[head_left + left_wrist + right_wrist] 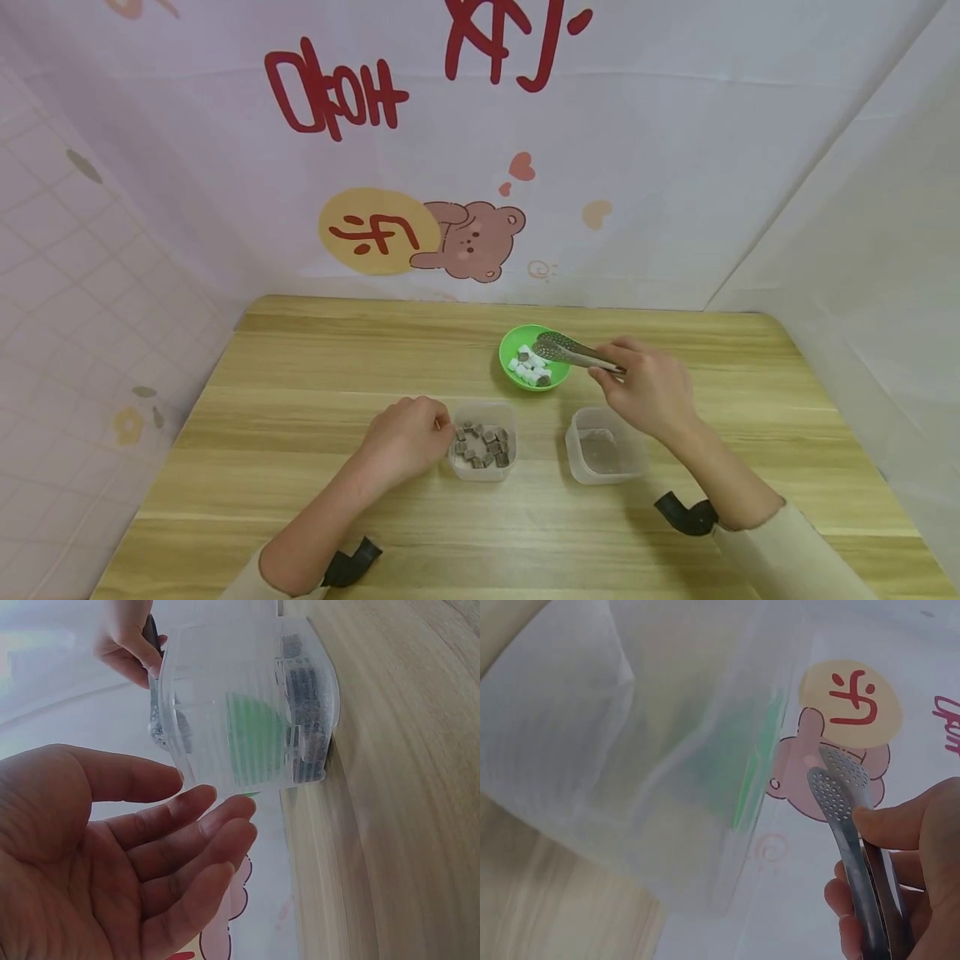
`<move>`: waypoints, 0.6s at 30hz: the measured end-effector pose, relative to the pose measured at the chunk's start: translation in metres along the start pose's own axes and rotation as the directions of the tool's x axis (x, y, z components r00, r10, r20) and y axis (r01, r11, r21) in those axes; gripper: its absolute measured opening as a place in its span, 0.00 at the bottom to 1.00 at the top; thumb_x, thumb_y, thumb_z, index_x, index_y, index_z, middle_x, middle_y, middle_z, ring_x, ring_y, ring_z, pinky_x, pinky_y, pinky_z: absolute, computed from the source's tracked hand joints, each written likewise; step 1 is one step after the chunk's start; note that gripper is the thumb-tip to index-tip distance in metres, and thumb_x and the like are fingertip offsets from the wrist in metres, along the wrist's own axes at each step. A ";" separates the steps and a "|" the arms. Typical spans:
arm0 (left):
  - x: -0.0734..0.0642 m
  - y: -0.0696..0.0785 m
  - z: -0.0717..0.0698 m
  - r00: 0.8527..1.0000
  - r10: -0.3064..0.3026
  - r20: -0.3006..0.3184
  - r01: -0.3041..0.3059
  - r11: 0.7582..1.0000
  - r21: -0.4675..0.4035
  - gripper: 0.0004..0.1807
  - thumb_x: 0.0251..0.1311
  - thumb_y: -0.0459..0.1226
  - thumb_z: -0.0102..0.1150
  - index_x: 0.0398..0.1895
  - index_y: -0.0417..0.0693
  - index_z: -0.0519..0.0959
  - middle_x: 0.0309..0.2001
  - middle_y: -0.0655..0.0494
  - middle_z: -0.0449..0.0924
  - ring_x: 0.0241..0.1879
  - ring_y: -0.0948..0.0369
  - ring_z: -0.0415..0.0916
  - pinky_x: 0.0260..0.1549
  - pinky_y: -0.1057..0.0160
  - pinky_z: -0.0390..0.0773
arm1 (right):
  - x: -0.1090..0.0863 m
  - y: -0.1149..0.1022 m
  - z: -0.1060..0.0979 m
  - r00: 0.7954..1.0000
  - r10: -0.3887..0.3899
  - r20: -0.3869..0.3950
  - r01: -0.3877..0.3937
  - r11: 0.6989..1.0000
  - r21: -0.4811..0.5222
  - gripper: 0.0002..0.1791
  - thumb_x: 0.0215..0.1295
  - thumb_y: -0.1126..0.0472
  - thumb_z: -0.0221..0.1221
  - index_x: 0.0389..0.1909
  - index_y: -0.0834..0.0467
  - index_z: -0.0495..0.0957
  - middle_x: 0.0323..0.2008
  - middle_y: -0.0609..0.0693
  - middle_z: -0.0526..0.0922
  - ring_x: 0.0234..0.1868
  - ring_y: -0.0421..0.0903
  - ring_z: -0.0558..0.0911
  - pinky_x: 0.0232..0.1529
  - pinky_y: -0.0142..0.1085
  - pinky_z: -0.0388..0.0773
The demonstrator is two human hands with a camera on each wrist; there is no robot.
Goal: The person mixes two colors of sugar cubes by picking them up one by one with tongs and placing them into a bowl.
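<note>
My right hand (651, 390) grips a pair of metal tongs (847, 840) with perforated ends, thumb on one arm and fingers round the other. The tongs' tips hang over the right part of a green bowl (506, 367), with a narrow gap between them in the right wrist view. White cubes (531, 363) and a few brown ones lie in that bowl. My left hand (408, 437) is at the left side of a clear plastic container (483, 475), its fingers loosely bent and fingertips right at the rim. Several brown cubes (491, 446) lie inside this container.
Another clear plastic container (600, 475) stands to the right, below my right forearm. All of it sits on a wood-grain table (330, 358). Behind the table hangs a white cloth (645, 150) with a printed bear. Black curved pieces (686, 515) are at both sleeves.
</note>
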State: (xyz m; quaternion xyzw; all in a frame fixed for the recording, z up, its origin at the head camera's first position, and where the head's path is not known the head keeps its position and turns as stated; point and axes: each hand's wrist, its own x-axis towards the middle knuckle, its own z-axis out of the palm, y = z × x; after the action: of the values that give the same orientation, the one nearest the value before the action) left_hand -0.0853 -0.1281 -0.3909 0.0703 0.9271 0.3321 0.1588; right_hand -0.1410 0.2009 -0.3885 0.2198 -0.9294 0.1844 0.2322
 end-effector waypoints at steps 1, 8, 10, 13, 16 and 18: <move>0.000 0.000 0.000 1.000 0.000 0.000 0.000 1.000 0.000 0.08 0.69 0.37 0.60 0.33 0.48 0.87 0.16 0.58 0.71 0.15 0.63 0.62 0.18 0.61 0.66 | 0.000 -0.001 -0.001 1.000 -0.009 -0.003 0.009 1.000 0.004 0.11 0.52 0.63 0.76 0.38 0.56 0.91 0.35 0.49 0.88 0.20 0.41 0.79 0.16 0.35 0.64; 0.000 0.000 -0.001 1.000 0.008 -0.008 -0.008 1.000 -0.004 0.08 0.69 0.36 0.60 0.33 0.48 0.87 0.16 0.58 0.71 0.15 0.63 0.62 0.19 0.61 0.65 | -0.004 -0.016 -0.004 0.994 -0.110 -0.022 0.111 0.993 0.051 0.14 0.50 0.63 0.77 0.40 0.57 0.90 0.35 0.49 0.88 0.24 0.40 0.83 0.19 0.34 0.69; 0.000 0.000 -0.001 1.000 0.011 -0.009 -0.011 1.000 -0.005 0.09 0.69 0.36 0.60 0.32 0.48 0.87 0.16 0.58 0.71 0.15 0.63 0.62 0.18 0.62 0.65 | -0.006 -0.022 -0.005 0.991 -0.130 -0.017 0.131 0.989 0.065 0.15 0.50 0.64 0.77 0.40 0.57 0.90 0.36 0.48 0.88 0.25 0.40 0.84 0.20 0.33 0.71; -0.001 0.000 -0.001 1.000 0.018 -0.012 -0.018 1.000 -0.006 0.09 0.69 0.36 0.60 0.31 0.48 0.86 0.15 0.59 0.70 0.15 0.63 0.61 0.18 0.62 0.64 | -0.008 -0.031 -0.006 0.987 -0.160 0.002 0.159 0.984 0.078 0.14 0.50 0.64 0.77 0.40 0.57 0.90 0.37 0.47 0.88 0.26 0.40 0.84 0.21 0.33 0.74; -0.001 0.000 -0.001 1.000 0.022 -0.013 -0.023 1.000 -0.006 0.09 0.69 0.36 0.60 0.31 0.48 0.86 0.15 0.59 0.69 0.15 0.64 0.61 0.18 0.62 0.63 | -0.010 -0.040 -0.007 0.981 -0.190 0.030 0.187 0.979 0.085 0.15 0.50 0.63 0.77 0.41 0.57 0.89 0.38 0.46 0.88 0.28 0.40 0.85 0.23 0.34 0.77; -0.001 -0.001 -0.001 1.000 0.024 -0.014 -0.024 1.000 -0.006 0.09 0.69 0.36 0.60 0.31 0.48 0.86 0.15 0.60 0.69 0.14 0.64 0.60 0.17 0.62 0.63 | -0.011 -0.045 -0.008 0.975 -0.216 0.051 0.211 0.973 0.089 0.15 0.51 0.62 0.77 0.41 0.58 0.89 0.39 0.46 0.88 0.29 0.41 0.86 0.25 0.35 0.78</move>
State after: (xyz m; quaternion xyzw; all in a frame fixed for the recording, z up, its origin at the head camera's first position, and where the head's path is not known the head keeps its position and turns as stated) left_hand -0.0847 -0.1291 -0.3906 0.0788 0.9262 0.3373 0.1486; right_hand -0.1068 0.1705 -0.3768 0.3333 -0.8986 0.1900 0.2130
